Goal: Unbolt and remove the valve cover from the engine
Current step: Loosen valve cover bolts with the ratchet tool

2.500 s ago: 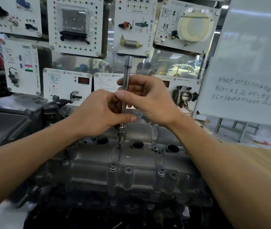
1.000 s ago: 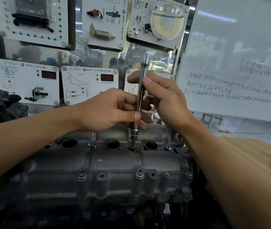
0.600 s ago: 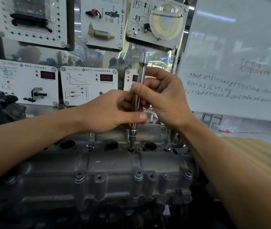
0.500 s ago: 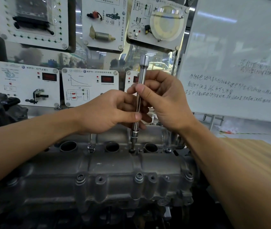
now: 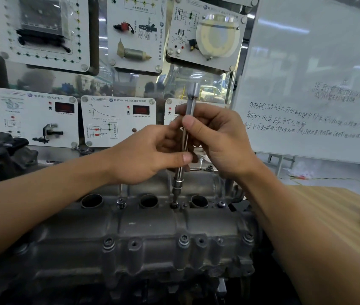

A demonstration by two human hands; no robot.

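At frame centre the socket extension (image 5: 191, 100) is gripped by the fingers of the left hand (image 5: 148, 155) and right hand (image 5: 218, 139) on a middle bolt (image 5: 174, 205), while the valve cover (image 5: 152, 225) below is judged seated on the engine, its front bolts (image 5: 183, 239) not yet removed.

Grey valve cover (image 5: 152, 225), in place, front bolts (image 5: 184, 239) seemingly seated
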